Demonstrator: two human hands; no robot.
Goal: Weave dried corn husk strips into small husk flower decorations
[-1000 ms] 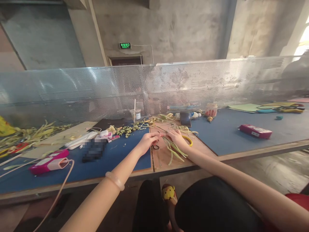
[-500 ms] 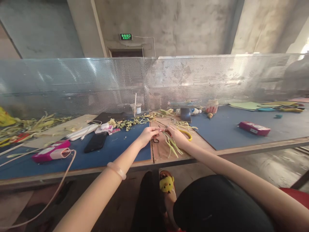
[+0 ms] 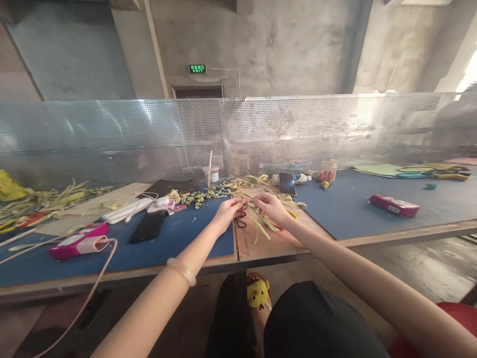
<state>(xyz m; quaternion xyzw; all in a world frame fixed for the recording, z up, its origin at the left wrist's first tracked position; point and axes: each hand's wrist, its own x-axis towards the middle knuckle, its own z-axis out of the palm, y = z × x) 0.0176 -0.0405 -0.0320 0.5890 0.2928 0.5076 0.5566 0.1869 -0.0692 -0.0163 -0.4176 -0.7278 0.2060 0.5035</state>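
Above the bare wooden board, my left hand (image 3: 226, 216) is closed in a pinch, with a black cord (image 3: 241, 222) looping down from its fingertips. My right hand (image 3: 273, 208) is close by on the right, thumb and fingers drawn together; what lies between them is too small to make out. Pale green leaf strips (image 3: 262, 227), like dried husk, spread under and in front of the right hand. Partly behind the right wrist shows a yellow handle (image 3: 292, 215), its other parts hidden.
A black phone (image 3: 149, 226) and a magenta box (image 3: 78, 241) with a cable lie left. Dried husk pieces (image 3: 197, 198) and a plastic cup (image 3: 213, 175) stand behind. Another phone (image 3: 287, 184), a jar (image 3: 327, 171) and a magenta box (image 3: 394, 205) are right. A perforated metal screen (image 3: 246, 134) borders the back.
My right hand has moved slightly up and away from my left, and the strips hang less from it. The black loop shows more openly. The whole view has tilted up a little.
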